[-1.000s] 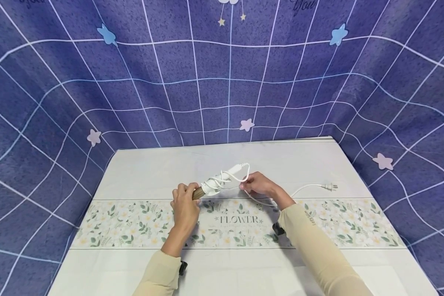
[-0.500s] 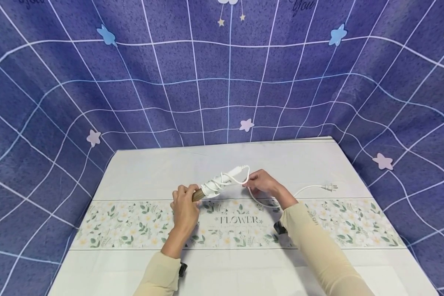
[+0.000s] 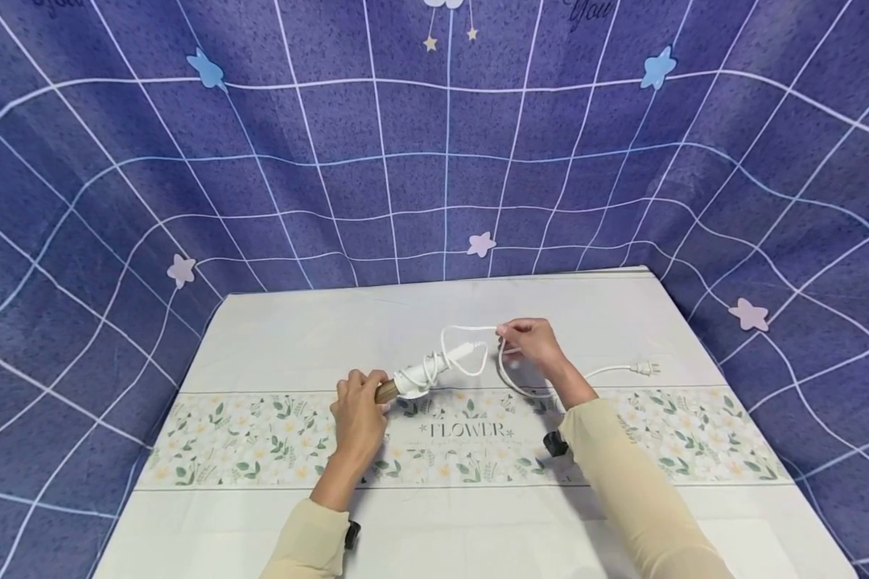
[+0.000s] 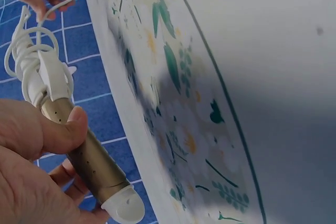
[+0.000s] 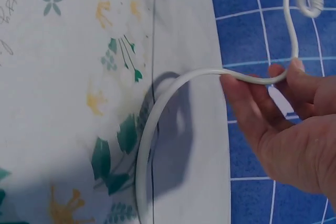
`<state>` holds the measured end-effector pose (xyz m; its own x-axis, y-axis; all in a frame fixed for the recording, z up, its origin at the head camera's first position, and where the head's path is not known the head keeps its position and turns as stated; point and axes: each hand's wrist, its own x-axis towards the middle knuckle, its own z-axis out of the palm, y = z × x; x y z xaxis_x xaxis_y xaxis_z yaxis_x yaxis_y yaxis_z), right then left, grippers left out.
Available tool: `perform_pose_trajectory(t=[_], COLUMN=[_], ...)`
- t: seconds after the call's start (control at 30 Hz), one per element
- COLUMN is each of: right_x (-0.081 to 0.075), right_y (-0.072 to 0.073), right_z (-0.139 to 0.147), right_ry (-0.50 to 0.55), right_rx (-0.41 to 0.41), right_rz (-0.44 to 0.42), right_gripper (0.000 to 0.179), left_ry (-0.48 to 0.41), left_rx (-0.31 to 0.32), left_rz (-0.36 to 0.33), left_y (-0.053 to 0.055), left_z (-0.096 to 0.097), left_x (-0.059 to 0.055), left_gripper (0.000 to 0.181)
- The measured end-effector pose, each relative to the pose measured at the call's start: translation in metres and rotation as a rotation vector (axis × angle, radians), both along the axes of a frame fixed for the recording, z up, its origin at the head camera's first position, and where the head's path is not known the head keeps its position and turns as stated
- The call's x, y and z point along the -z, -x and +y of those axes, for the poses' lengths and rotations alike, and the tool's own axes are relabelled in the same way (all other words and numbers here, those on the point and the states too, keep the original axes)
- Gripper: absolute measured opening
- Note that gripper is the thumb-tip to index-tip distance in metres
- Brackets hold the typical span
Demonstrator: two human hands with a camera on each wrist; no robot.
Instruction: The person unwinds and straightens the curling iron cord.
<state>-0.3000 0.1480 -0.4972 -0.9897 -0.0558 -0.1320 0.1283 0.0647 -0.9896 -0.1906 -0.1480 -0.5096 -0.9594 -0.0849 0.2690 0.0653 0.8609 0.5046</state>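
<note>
My left hand point(image 3: 360, 412) grips the gold barrel of a curling iron point(image 4: 102, 156), thumb on top. Small holes dot the barrel, and a white cap point(image 4: 126, 206) forms its end. The iron's white handle point(image 3: 422, 375) points up and to the right, with several turns of white cord point(image 4: 23, 51) wound loosely around it. Right of the handle, my right hand point(image 3: 538, 346) pinches the cord between thumb and fingers, above the table. From those fingers the cord point(image 5: 157, 111) bends down onto the table and runs to a plug point(image 3: 646, 367) at the right.
A white table cover point(image 3: 319, 338) with a floral band point(image 3: 246, 438) lettered FLOWER lies under both hands. Blue grid-patterned curtains point(image 3: 420, 185) with stars hang behind the table and at both sides.
My right hand has moved right and up, drawing a length of cord away from the handle into a wider loop. The handle has tipped slightly lower; my left hand keeps its hold.
</note>
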Motion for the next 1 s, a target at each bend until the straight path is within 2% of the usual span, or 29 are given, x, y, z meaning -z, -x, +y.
perform_pose_trajectory(t=[0.2,0.33,0.47,0.6,0.77,1.0], right_x=[-0.005,-0.005,-0.006,-0.007,0.001,0.001], right_y=[0.002,0.004,0.005,0.004,0.008,0.012], right_z=[0.011,0.017,0.023,0.025,0.028,0.034], right_ry=[0.106,0.119,0.136,0.138,0.138,0.129], right_rx=[0.057,0.085,0.098,0.113,0.131,0.165], right_rz=[0.092,0.087,0.048,0.027,0.033,0.029], right_gripper=[0.029,0.031,0.032,0.032,0.034,0.032], left_ry=[-0.008,-0.022,-0.054,-0.089,-0.135,-0.194], left_rx=[-0.047,-0.083,-0.103,-0.107,-0.102,-0.073], left_rz=[0.013,-0.019,-0.059,-0.067,-0.083,-0.091], left_y=[0.001,0.002,0.003,0.002,0.001,-0.002], left_z=[-0.006,-0.008,-0.011,-0.014,-0.021,-0.031], left_x=[0.002,0.002,0.001,0.0,0.001,-0.001], left_gripper=[0.044,0.045,0.043,0.042,0.043,0.044])
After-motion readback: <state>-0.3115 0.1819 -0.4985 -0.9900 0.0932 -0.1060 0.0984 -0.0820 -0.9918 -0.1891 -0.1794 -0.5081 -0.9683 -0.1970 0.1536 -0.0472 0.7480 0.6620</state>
